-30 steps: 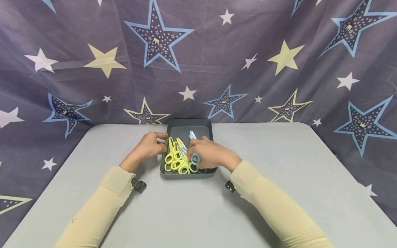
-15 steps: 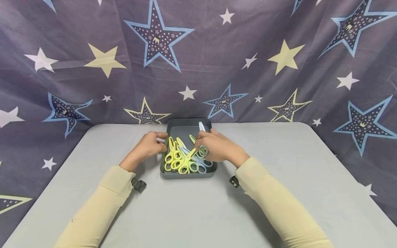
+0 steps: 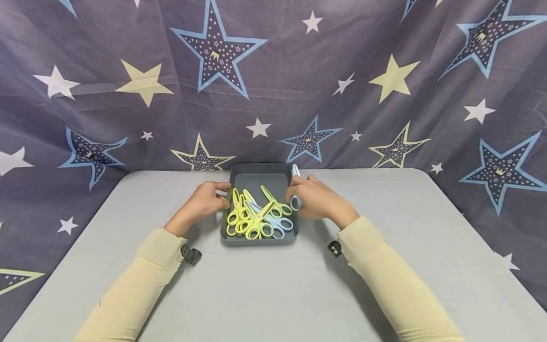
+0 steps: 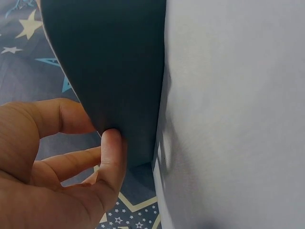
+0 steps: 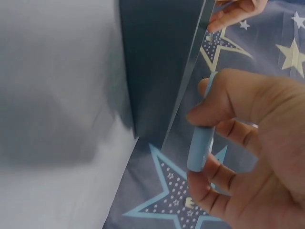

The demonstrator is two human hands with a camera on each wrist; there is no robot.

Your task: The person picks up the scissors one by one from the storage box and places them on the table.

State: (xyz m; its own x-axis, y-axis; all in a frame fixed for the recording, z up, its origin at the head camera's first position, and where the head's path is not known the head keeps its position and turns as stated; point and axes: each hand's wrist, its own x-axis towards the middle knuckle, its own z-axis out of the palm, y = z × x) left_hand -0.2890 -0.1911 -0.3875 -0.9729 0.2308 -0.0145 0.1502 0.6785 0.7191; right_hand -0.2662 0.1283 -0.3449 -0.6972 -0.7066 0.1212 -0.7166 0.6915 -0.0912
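My left hand (image 3: 208,198) is at the left wall of a dark grey tray (image 3: 258,242). In the left wrist view, a fingertip presses the tray's outer wall (image 4: 119,62) while another finger passes behind the rim. Pale blue scissors (image 3: 296,203) are pinched between the thumb and fingers of my right hand (image 3: 320,199), beside the tray's right rim. Their blades point toward the backdrop; the hand covers their middle. Inside the tray lie yellow scissors (image 3: 236,209), green scissors (image 3: 273,202) and other blue scissors (image 3: 278,229), overlapping in the front half.
A pale grey cloth-covered table (image 3: 273,294) extends around the tray on both sides and in front. Behind it hangs a dark backdrop (image 3: 273,95) printed with stars, close to the tray's far edge.
My right hand has lifted the blue scissors from the pile and moved right, to the tray's right rim. More scissors in the tray are now visible. My left hand has stayed still.
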